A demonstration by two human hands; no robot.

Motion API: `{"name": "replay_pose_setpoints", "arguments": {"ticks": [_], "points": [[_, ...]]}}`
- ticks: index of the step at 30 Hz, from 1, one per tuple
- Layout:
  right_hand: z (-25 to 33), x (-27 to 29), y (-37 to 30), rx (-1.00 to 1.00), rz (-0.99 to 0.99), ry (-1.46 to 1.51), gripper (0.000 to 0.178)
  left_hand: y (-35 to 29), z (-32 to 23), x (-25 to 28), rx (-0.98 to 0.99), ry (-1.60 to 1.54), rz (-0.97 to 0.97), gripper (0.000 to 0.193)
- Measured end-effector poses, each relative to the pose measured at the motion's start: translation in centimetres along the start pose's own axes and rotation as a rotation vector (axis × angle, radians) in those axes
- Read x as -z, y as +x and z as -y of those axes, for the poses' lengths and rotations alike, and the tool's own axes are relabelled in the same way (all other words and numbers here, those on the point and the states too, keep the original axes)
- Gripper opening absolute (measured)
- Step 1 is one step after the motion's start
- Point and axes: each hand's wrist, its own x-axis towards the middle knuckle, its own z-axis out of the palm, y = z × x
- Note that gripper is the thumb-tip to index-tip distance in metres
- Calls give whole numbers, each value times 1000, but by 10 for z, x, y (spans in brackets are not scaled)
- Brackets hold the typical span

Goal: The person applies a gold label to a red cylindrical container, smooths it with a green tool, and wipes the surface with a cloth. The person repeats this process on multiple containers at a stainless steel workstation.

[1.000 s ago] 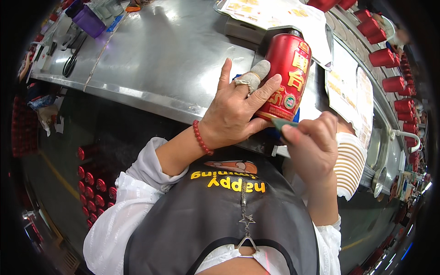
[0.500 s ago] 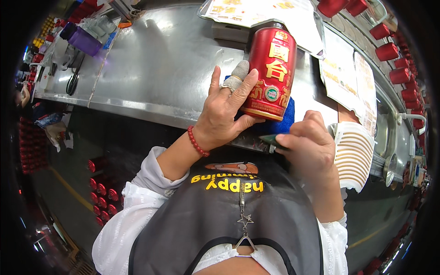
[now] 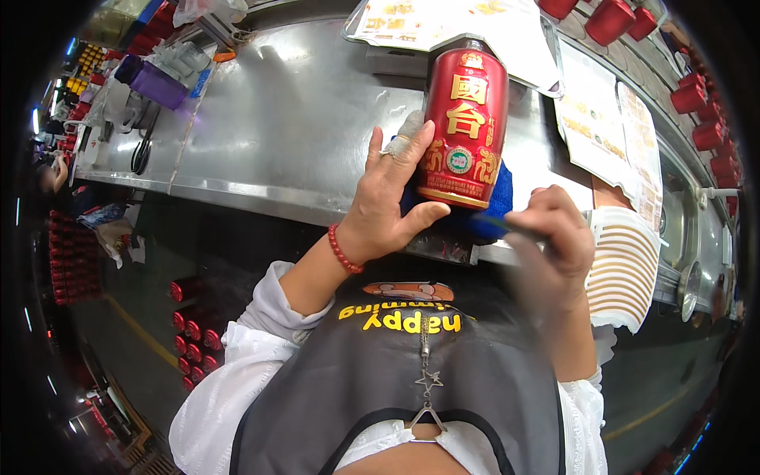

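A red bottle [image 3: 465,119] with gold lettering, a green-white round seal and a dark cap lies over a blue cloth [image 3: 500,207], its base toward me. My left hand [image 3: 388,182] holds the bottle along its left side, index finger against it and thumb beside the base. A grey cover wraps one finger, and a red bead bracelet circles the wrist. My right hand [image 3: 558,237], partly smeared by motion, is closed on a thin, dark green blade-like tool [image 3: 514,228] just below the bottle's base. The tool's exact kind is not clear.
The steel table [image 3: 293,95] carries a tray with printed sheets [image 3: 419,24] behind the bottle. More printed sheets [image 3: 590,131] and a white ribbed piece [image 3: 625,265] lie on the right. A purple bottle [image 3: 154,83] stands far left. Red bottles [image 3: 194,344] are stacked below left.
The bottle has turned so that its lettering and seal sit further left. My left thumb has eased off its base. My right hand has moved slightly right and up with the tool.
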Motion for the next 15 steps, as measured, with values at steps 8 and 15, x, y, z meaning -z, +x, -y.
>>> {"name": "replay_pose_setpoints", "arguments": {"ticks": [8,15], "points": [[-13,-18,-21,-456,-261,505,25,8,-25,-17,266,-223,-11,90],[-17,-23,-17,153,1,-410,55,5,-22,-10,294,-316,72,95]]}}
